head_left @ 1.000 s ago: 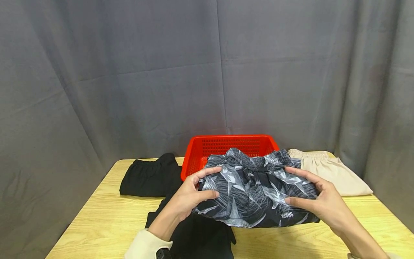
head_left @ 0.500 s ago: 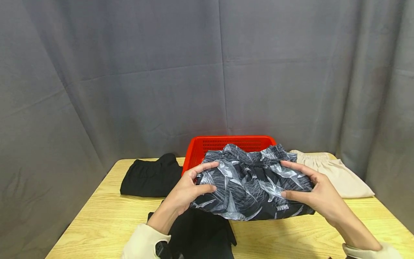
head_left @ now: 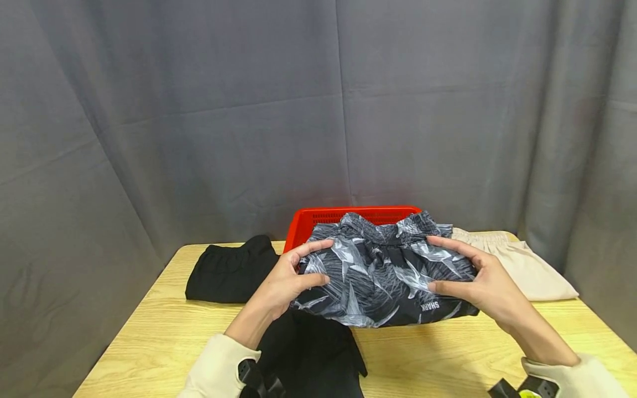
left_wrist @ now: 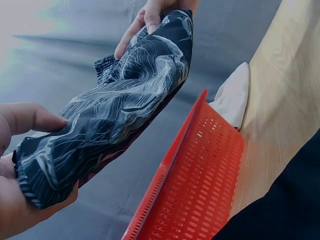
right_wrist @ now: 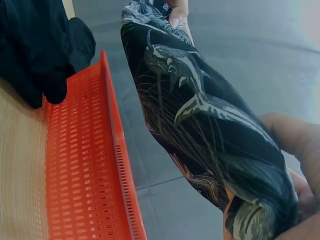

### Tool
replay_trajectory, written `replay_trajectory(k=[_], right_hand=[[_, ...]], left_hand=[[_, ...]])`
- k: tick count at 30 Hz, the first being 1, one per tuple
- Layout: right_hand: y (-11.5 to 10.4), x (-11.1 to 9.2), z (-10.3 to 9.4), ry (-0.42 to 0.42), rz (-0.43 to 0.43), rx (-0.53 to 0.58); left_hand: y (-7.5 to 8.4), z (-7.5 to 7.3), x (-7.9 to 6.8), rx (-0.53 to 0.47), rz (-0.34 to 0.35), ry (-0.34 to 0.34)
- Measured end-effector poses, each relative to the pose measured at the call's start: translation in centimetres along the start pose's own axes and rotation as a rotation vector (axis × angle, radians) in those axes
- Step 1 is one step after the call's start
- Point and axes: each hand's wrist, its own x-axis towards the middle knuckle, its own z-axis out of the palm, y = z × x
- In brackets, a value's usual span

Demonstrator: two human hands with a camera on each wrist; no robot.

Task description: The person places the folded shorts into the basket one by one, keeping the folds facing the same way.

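A folded pair of black-and-grey shark-print shorts [head_left: 383, 276], gathered waistband uppermost, is held up off the table between both hands. My left hand [head_left: 286, 282] grips its left end, thumb on the near face. At the right end my right hand [head_left: 490, 282] grips it the same way, thumb near the white "SHARK" lettering. Behind and partly hidden by the shorts stands a red perforated plastic basket [head_left: 298, 229]. Both wrist views show the shorts above the basket's rim, with the basket's side wall [left_wrist: 200, 165] below them; fingers behind the cloth are mostly hidden.
Folded black shorts [head_left: 229, 271] lie left of the basket on the wooden table [head_left: 149, 331]. More black clothing [head_left: 313, 354] lies in front, below my left arm. A beige folded garment [head_left: 517, 265] lies at the right. Grey curtain [head_left: 249, 138] hangs behind.
Both hands have raised the shark-print shorts and carried them slightly left and toward the basket, covering more of it. The grip stays the same. The garments on the table have not moved.
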Motion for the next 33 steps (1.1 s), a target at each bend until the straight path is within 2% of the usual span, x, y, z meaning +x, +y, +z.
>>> replay_trajectory(k=[6, 17, 26, 33], right_hand=[[0.4, -0.2, 0.0, -0.018, 0.001, 0.02], [0.3, 0.3, -0.4, -0.027, -0.021, 0.059], [0.3, 0.3, -0.3, -0.035, -0.011, 0.084], [0.4, 0.1, -0.3, -0.045, -0.027, 0.093]], left_hand=[[0.2, 0.0, -0.3, 0.021, -0.018, 0.012], [1.4, 0.2, 0.2, 0.072, -0.007, 0.047], [1.3, 0.5, 0.0, 0.065, -0.063, 0.076], [1.1, 0.7, 0.1, 0.084, -0.073, 0.092]])
